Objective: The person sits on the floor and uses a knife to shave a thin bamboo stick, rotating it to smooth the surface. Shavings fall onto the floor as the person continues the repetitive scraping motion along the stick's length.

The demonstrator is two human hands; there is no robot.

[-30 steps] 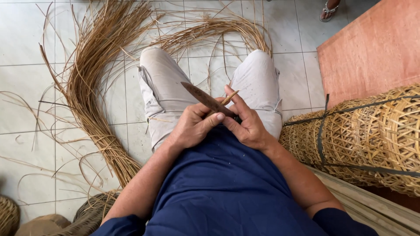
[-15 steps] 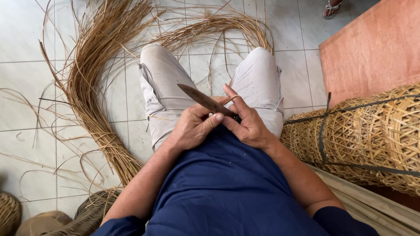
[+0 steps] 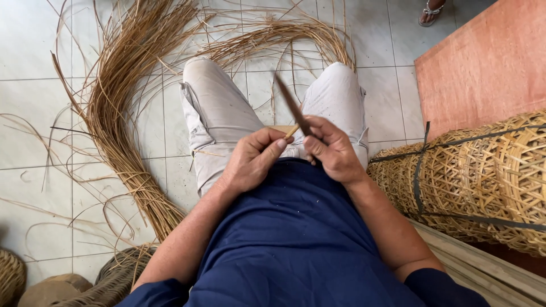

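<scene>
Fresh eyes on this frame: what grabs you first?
Dead centre, the right hand grips a dark knife, blade pointing away over the lap, while the left hand pinches a thin cane strip against it. To the left, a big cane bundle sweeps across the tile floor and arcs round past the knees. On the right lie bound woven baskets under a reddish board.

two hands [image 3: 253, 159], one knife [image 3: 293, 108], one woven basket [image 3: 478, 182], one rattan bundle [image 3: 125, 113]
</scene>
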